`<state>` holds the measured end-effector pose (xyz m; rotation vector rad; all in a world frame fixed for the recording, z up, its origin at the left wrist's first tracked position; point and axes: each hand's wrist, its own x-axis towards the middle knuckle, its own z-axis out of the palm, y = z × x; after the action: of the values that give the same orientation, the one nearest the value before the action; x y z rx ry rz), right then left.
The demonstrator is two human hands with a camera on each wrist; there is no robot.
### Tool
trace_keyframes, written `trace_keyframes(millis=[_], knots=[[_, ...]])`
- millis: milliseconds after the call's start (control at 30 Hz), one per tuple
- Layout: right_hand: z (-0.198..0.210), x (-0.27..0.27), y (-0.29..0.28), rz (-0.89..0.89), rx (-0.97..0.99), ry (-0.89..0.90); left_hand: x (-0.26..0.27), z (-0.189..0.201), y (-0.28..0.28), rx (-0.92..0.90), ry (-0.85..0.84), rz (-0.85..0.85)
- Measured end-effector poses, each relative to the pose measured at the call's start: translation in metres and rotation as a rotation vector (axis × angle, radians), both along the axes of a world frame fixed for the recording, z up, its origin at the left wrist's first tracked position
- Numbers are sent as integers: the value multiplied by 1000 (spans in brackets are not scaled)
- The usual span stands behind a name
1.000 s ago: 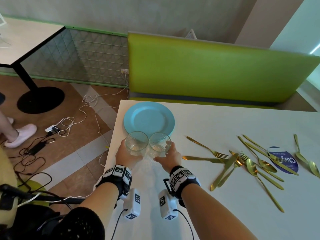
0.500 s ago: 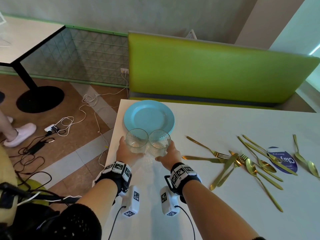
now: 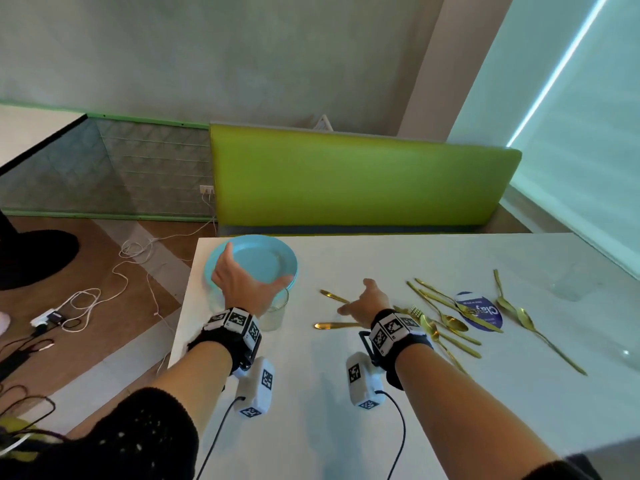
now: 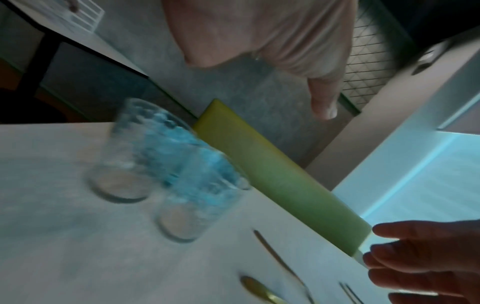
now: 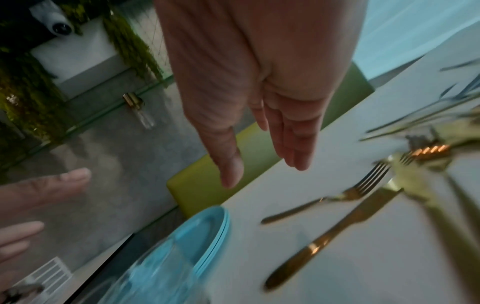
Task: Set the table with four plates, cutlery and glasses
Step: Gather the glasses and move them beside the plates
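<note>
Two clear glasses point(image 4: 122, 156) point(image 4: 192, 195) stand side by side on the white table point(image 3: 339, 403), just in front of a stack of light blue plates point(image 3: 266, 261). In the head view my left hand point(image 3: 242, 282) hovers open above them and hides all but one glass point(image 3: 275, 315); it holds nothing. My right hand point(image 3: 367, 301) is open too, fingers spread, above the left end of the scattered gold cutlery point(image 3: 443, 317). In the right wrist view a gold knife point(image 5: 324, 240) and fork point(image 5: 350, 193) lie below its straight fingers point(image 5: 293, 139).
A blue round sticker point(image 3: 479, 311) lies under some cutlery. Two more clear glasses point(image 3: 571, 285) point(image 3: 627, 351) show faintly at the table's right. A green bench back point(image 3: 346, 181) runs behind the table. Cables point(image 3: 86, 306) lie on the floor to the left.
Both hands have let go of the two glasses, which now stand on the table. The left hand rose over them toward the plates; the right hand moved right to the cutlery.
</note>
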<state>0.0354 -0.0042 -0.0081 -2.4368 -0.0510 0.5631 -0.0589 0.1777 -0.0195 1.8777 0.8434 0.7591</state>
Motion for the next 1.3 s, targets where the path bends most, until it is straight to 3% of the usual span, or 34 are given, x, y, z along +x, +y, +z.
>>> trace_keyframes(millis=[267,500,733,1067,1300], knots=[[38,35,-161,-250,-84,-75,90,47,-125,61,-7,-323],[23,82,-321,-598,-127,-26,171,45,-237,-3,143,-560],[-4,151,-442,-781,-134,-13,265,32,-342,-22,309,-720],[-48,201,-553,-1173,78,-25,344,-12,-466,-62,448,-890],[-78,222,-576,-1229,193,-160,391,-32,-511,-67,483,-917]])
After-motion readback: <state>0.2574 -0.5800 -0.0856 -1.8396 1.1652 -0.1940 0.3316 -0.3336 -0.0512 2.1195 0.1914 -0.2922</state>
